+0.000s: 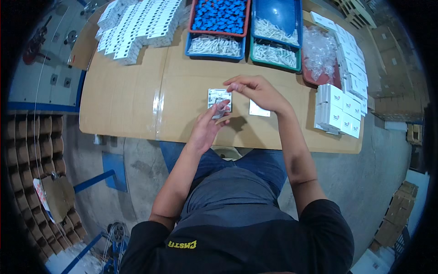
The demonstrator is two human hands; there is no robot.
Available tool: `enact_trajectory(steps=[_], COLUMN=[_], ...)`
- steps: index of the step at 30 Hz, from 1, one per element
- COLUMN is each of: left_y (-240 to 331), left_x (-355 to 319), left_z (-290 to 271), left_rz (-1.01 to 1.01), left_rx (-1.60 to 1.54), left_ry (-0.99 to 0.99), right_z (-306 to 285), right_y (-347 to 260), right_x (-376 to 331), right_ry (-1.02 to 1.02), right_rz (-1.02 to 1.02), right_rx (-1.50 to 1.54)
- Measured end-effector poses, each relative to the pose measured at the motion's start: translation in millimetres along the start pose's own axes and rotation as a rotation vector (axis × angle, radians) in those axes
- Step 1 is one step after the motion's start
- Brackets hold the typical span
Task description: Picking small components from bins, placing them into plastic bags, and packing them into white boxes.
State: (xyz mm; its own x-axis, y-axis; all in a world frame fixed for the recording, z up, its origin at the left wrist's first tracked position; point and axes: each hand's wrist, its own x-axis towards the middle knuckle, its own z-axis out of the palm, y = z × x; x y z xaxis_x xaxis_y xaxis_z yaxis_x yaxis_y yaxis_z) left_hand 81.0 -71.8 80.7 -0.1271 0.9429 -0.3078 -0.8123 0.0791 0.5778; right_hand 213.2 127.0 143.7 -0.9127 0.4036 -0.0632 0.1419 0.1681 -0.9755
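My left hand (pixel 204 129) is closed on a small clear plastic bag (pixel 221 109), held between thumb and fingers just above the cardboard. Behind the bag lies a white square printed piece (pixel 214 95) with dark marks along its edges, partly covered by the bag and fingers. My right hand (pixel 263 93) hovers over the right side of that piece, thumb and fingertips brought together in a pinch. Whatever sits between those fingertips is too small to make out. Below the right wrist, a plain white square plate (pixel 258 109) rests flat on the cardboard.
A cardboard-covered table (pixel 123 100) carries stacked white boxes (pixel 141 29) at the far left. Far middle stand a red tray (pixel 249 18) of blue parts and blue and green trays (pixel 299 64) of white pieces. Clear bags (pixel 319 52) and white boxes (pixel 335 109) are on the right.
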Motion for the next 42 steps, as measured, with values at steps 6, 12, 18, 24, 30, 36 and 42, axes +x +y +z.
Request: enact_trajectory(steps=[6, 12, 18, 24, 30, 36, 42], left_y=[-7, -7, -3, 2, 8, 0, -3], left_x=[-6, -10, -7, -9, -3, 5, 3], left_z=[-7, -2, 1, 4, 13, 10, 16], left_rz=[0.059, 0.070, 0.103, 0.094, 0.065, 0.090, 0.115], left_rx=[0.432, 0.323, 0.308, 0.177, 0.019, 0.064, 0.093], left_ry=[0.097, 0.096, 0.096, 0.083, 0.040, -0.024, 0.004], right_z=[-118, -170, -167, -176, -111, -1, 21], right_y=[98, 125, 130, 141, 56, -28, -37], right_x=[8, 16, 42, 44, 9, -15, -9], right_ry=[0.725, 0.681, 0.614, 0.588, 0.463, 0.104, -0.056], right_rz=[0.153, 0.430, 0.631, 0.543, 0.069, 0.018, 0.067], right_rx=[-0.666, -0.837, -0.890, -0.865, -0.299, -0.130, -0.273])
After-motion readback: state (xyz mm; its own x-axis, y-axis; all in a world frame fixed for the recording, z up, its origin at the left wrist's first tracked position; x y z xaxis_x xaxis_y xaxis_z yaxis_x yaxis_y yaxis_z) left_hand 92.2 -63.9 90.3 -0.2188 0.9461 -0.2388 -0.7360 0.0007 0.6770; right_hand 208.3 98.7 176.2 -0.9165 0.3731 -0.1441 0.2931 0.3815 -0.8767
